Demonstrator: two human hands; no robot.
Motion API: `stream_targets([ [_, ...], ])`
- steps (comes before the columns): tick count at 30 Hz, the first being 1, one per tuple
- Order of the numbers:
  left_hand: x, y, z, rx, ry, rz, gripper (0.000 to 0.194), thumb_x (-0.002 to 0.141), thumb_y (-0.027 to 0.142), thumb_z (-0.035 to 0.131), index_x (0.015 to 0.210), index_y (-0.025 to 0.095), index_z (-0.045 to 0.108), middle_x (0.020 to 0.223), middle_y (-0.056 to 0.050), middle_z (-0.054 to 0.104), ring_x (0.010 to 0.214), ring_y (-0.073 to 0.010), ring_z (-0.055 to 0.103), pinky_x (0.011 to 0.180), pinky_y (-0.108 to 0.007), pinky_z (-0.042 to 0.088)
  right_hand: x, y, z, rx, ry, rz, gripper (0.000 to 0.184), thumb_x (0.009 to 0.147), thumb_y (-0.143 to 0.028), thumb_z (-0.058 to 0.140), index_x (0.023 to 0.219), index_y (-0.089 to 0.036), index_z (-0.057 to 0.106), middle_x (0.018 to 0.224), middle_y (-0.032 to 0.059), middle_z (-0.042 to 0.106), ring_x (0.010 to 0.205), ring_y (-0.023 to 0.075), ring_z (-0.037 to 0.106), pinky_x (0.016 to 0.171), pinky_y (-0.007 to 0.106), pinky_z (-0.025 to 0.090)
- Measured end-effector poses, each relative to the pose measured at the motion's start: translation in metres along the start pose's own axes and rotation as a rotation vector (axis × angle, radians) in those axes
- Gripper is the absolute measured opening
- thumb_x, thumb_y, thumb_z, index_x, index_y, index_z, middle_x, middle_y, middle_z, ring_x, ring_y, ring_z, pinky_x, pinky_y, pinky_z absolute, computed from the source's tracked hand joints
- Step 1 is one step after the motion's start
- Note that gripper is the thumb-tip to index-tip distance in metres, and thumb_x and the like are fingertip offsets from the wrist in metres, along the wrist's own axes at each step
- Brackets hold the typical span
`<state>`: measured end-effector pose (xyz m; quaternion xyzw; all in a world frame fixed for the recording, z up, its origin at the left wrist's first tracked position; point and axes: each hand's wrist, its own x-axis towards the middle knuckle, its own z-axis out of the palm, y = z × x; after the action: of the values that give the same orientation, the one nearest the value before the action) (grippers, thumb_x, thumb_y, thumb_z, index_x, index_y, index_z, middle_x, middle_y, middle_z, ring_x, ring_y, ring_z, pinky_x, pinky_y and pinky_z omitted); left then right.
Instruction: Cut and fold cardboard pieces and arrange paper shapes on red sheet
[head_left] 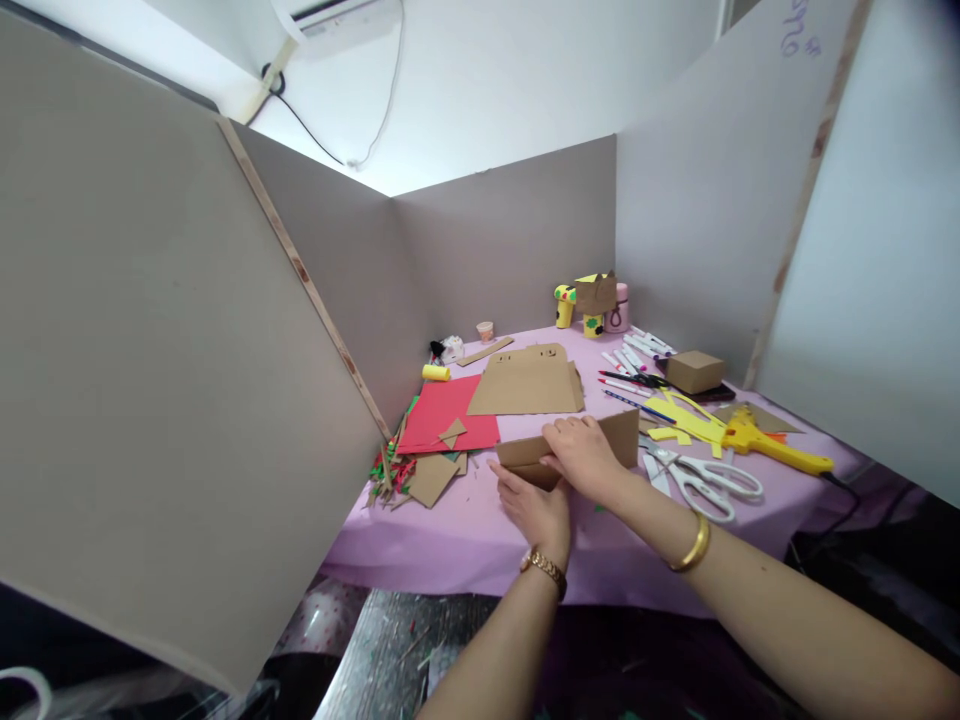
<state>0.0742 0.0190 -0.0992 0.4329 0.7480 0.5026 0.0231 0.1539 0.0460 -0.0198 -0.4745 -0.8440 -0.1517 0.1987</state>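
Both my hands are on a folded brown cardboard piece (622,435) standing near the front of the purple table (450,540). My left hand (536,510) grips its lower left part from below, fingers closed on it. My right hand (581,452) presses over the top edge at the middle, fingers curled on the cardboard. A gold watch is on my left wrist and a gold bangle on my right.
White scissors (709,483) and a yellow glue gun (765,443) lie to the right. Flat cardboard sheets (529,385), red paper (450,412), scraps (405,475), markers (637,355), a small box (695,370) and paper-roll figures (589,300) sit behind. Grey partition boards (150,380) surround the table.
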Motion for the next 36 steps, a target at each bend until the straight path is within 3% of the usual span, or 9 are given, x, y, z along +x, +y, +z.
stream_targets([
  [4,0.000,-0.005,-0.005,-0.073,-0.041,0.007,0.097,0.063,0.039,0.067,0.135,0.002,0.013,0.125,-0.030,0.043,0.120,-0.0353,0.042,0.094,-0.045,0.036,-0.003,-0.001,0.002,-0.006,0.012,0.006,0.019,0.076,-0.029,0.067,0.087,-0.016,0.057,0.088,0.0091,0.067,0.084,0.0248,0.059,0.073,0.035,0.032],
  [11,-0.001,-0.006,-0.002,-0.174,-0.040,-0.019,0.088,0.064,0.031,0.066,0.133,0.003,0.019,0.131,-0.028,0.039,0.123,-0.0351,0.038,0.099,-0.047,0.030,-0.006,0.000,0.005,-0.016,0.011,-0.017,0.025,0.075,-0.036,0.067,0.087,-0.017,0.057,0.087,0.0086,0.066,0.083,0.0248,0.058,0.072,0.035,0.032],
  [16,-0.001,-0.005,-0.007,-0.300,-0.093,-0.050,0.086,0.062,0.024,0.066,0.133,0.006,0.021,0.133,-0.026,0.037,0.124,-0.0338,0.035,0.102,-0.047,0.026,-0.006,0.000,0.009,-0.036,0.025,0.006,0.026,0.072,-0.029,0.070,0.089,-0.015,0.057,0.088,0.0103,0.065,0.083,0.0257,0.057,0.072,0.035,0.031],
  [20,0.012,-0.019,-0.022,-0.466,-0.273,-0.055,0.069,0.061,0.014,0.061,0.125,0.012,0.035,0.124,-0.018,0.050,0.115,-0.0260,0.047,0.095,-0.038,0.037,-0.007,-0.002,0.007,-0.035,0.036,0.004,0.025,0.072,-0.029,0.070,0.089,-0.016,0.057,0.088,0.0096,0.065,0.083,0.0259,0.057,0.072,0.035,0.031],
  [24,0.043,-0.037,-0.039,-0.597,-0.566,-0.091,0.028,0.065,0.016,0.058,0.092,0.012,0.060,0.091,-0.010,0.067,0.086,-0.0216,0.062,0.077,-0.032,0.047,-0.009,-0.002,0.004,-0.024,0.037,-0.004,0.023,0.072,-0.027,0.071,0.088,-0.015,0.058,0.086,0.0094,0.065,0.082,0.0262,0.057,0.071,0.035,0.031],
  [29,0.074,-0.041,-0.041,-0.682,-0.860,-0.138,0.033,0.053,0.013,0.072,0.085,0.012,0.067,0.082,-0.007,0.070,0.075,-0.0211,0.062,0.071,-0.032,0.047,-0.008,-0.003,0.008,-0.002,0.045,0.002,0.023,0.072,-0.027,0.071,0.087,-0.015,0.058,0.086,0.0103,0.065,0.081,0.0268,0.057,0.071,0.036,0.033],
  [33,0.072,-0.035,-0.039,-0.744,-0.947,-0.169,0.026,0.055,0.019,0.076,0.078,0.011,0.071,0.080,-0.009,0.071,0.077,-0.0223,0.062,0.077,-0.033,0.046,-0.003,-0.002,0.008,0.031,0.074,0.000,0.022,0.071,-0.026,0.071,0.085,-0.016,0.059,0.082,0.0085,0.065,0.079,0.0254,0.058,0.073,0.037,0.037],
  [36,0.065,-0.031,-0.045,-0.827,-0.910,-0.225,0.031,0.059,0.023,0.075,0.087,0.012,0.070,0.089,-0.010,0.071,0.084,-0.0227,0.062,0.081,-0.033,0.045,-0.006,0.008,-0.002,0.087,0.170,-0.006,0.035,0.074,-0.033,0.068,0.101,-0.015,0.056,0.098,0.0109,0.064,0.095,0.0270,0.056,0.090,0.043,0.034],
])
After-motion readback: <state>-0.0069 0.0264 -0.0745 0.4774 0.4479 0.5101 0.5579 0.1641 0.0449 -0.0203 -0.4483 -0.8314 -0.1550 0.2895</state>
